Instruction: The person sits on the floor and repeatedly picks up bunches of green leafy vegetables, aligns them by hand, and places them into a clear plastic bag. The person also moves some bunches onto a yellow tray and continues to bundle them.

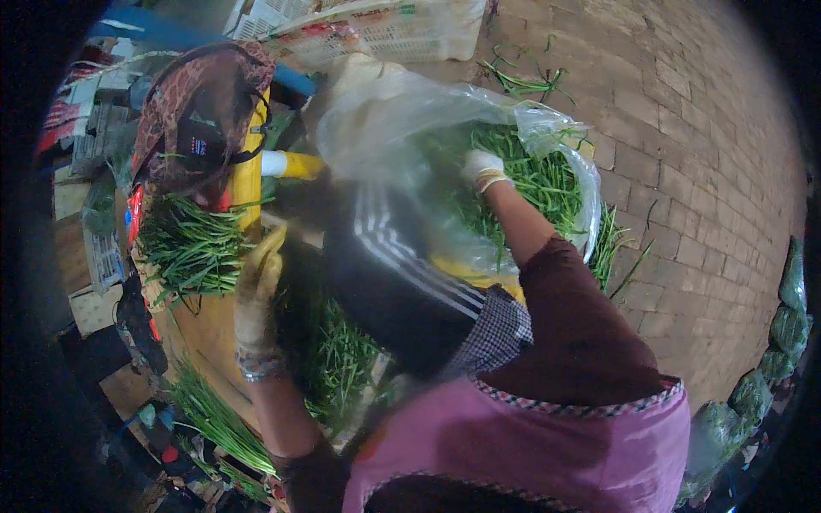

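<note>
My right hand (484, 168), in a white glove, reaches into a large clear plastic bag (558, 128) full of loose green leafy stalks (542, 186). Its fingers are turned away, so whether they grip any stalks is not visible. My left hand (260, 282), in a soiled pale glove with yellowish fingers, is raised beside the yellow-brown table (199, 327). The fingers are extended and nothing shows in them. Just left of it, a thick pile of cut green stalks (192, 247) lies on the table. Another bundle of long green stalks (221, 417) rests along the table's near edge.
A patterned brown bag (199, 122) sits at the table's far end, by a yellow post (252, 186). Beyond the plastic bag stands a white plastic crate (397, 32). Stray stalks (529, 83) lie on the brick paving (680, 192). Wrapped green bundles (750, 391) line the far right.
</note>
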### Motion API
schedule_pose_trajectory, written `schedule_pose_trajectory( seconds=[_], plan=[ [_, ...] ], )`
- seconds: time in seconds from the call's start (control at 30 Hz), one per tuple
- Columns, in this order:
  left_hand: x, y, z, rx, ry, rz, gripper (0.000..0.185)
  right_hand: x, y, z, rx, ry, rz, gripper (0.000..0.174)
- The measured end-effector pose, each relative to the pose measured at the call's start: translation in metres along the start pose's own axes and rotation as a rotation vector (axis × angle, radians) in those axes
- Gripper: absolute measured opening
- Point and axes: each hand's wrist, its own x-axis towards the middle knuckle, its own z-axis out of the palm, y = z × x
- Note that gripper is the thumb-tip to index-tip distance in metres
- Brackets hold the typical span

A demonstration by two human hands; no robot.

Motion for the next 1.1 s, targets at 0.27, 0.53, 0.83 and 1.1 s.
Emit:
schedule_pose_trajectory(
  seconds=[0.27,0.53,0.83,1.1],
  plan=[
    [-0.042,-0.024,-0.011,-0.263,0.114,-0.099,0.038,-0.075,0.032,-0.105,0.440,-0.048,-0.124,0.063],
    [-0.051,0.005,0.011,-0.307,0.021,-0.032,0.036,-0.147,0.044,-0.153,-0.089,-0.031,-0.315,0.059],
    [-0.099,0.003,0.005,-0.388,0.003,0.006,0.047,-0.233,0.001,-0.254,-0.181,0.491,-0.259,0.035],
    [-0.134,0.014,0.023,-0.810,-0.236,0.013,0.069,-0.293,-0.109,-0.272,0.322,0.893,-0.950,0.021]
  ],
)
